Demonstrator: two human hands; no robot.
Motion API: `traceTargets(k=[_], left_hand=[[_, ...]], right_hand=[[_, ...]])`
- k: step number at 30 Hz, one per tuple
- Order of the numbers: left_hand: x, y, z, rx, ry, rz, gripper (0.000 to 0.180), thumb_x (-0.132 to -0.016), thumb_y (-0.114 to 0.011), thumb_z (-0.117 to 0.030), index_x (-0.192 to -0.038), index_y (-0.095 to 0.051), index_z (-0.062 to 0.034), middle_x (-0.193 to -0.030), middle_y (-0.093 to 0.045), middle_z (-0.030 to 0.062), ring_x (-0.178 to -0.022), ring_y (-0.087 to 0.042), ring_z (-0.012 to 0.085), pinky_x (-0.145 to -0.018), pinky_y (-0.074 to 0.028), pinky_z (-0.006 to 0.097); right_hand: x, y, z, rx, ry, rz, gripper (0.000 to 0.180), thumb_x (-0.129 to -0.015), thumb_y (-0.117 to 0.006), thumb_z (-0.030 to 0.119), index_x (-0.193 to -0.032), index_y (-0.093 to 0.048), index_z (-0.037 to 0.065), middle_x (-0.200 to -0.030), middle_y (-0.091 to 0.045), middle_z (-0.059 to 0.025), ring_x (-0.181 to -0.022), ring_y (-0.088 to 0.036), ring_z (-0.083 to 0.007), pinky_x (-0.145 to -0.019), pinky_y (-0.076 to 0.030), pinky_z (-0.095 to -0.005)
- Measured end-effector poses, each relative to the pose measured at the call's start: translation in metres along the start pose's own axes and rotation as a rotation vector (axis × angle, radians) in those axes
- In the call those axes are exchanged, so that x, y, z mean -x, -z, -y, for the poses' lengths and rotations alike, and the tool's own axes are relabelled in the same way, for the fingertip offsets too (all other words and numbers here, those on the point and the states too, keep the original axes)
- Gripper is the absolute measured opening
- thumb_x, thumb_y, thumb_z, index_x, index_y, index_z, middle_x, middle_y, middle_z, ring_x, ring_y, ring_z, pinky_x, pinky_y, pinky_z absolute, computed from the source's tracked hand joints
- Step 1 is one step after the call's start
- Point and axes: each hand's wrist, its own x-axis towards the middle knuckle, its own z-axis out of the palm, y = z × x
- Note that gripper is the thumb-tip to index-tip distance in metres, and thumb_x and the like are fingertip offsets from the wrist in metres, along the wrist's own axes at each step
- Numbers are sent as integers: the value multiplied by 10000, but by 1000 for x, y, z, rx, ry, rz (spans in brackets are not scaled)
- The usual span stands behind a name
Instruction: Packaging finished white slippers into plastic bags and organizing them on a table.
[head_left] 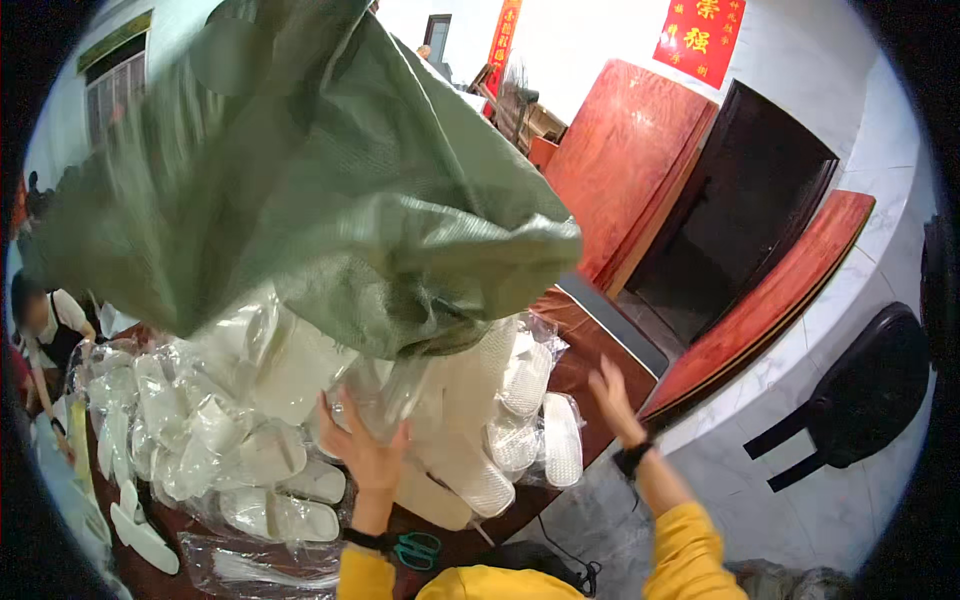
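A large green woven sack (350, 190) hangs upside-down-looking and blurred over the table, its lower folds above a heap of white slippers (270, 450), many in clear plastic bags. My left hand (365, 450), fingers spread, is at the front of the heap, against or just over the slippers; contact is hard to tell. Out past the heap's right side, my right hand (615, 405) is raised with its fingers stretched out and nothing in it. Close to it lie a wrapped white slipper (563, 440) and the table's right edge. Whatever holds up the sack is hidden.
Teal-handled scissors (417, 550) lie at the table's front edge, beside flat clear plastic bags (260, 570). A person (60, 320) stands at the far left. Red boards (630, 160) and a dark panel (735, 210) lean at the right wall. A black chair (870, 390) stands on the tiled floor.
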Motion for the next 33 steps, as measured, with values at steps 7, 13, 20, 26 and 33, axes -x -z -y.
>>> traceTargets(k=[7,13,20,26,33], left_hand=[[-62,41,7,-444,-229,333,1016,-685,-752,-590,-1494,-327,-148,-1559,-86,298,-1444,-50,485,-1077,-36,704],[-57,5,36,-345,-358,633,897,-774,-667,-588,-1486,-357,-140,-1573,-73,276,-1452,-19,473,-1112,-58,650],[-47,11,28,-218,-209,638,608,-823,-633,-334,-1394,-501,-171,-1590,-82,221,-1461,-16,451,-1112,-63,667],[-35,12,32,-270,-302,581,516,-808,-628,-258,-1320,-582,-214,-1592,-99,204,-1463,-23,443,-1114,-62,674],[-11,48,57,-113,-245,458,452,-733,-677,-175,-1185,-658,-187,-1464,-419,108,-1419,-268,365,-1155,-140,591]], right_hand=[[61,-122,26,-786,-447,477,963,-854,-665,465,-1518,-150,-6,-1551,-235,-226,-1448,-195,-329,-1173,-155,-356],[59,-179,15,-469,-312,490,1145,-875,-658,470,-1472,162,-61,-1553,-115,-303,-1449,-182,-334,-1164,-167,-326],[43,-114,1,-132,46,534,706,-848,-694,406,-1357,-480,-34,-1402,-446,-279,-1291,-437,-393,-1096,-323,-449],[101,-104,-90,-30,-386,233,847,-795,-711,437,-1428,-378,-16,-1402,-347,-349,-1312,-339,-458,-1094,-293,-462],[101,-151,-33,-159,-218,422,819,-787,-691,302,-1442,-346,-47,-1325,-403,-307,-1246,-383,-409,-1072,-305,-419]])
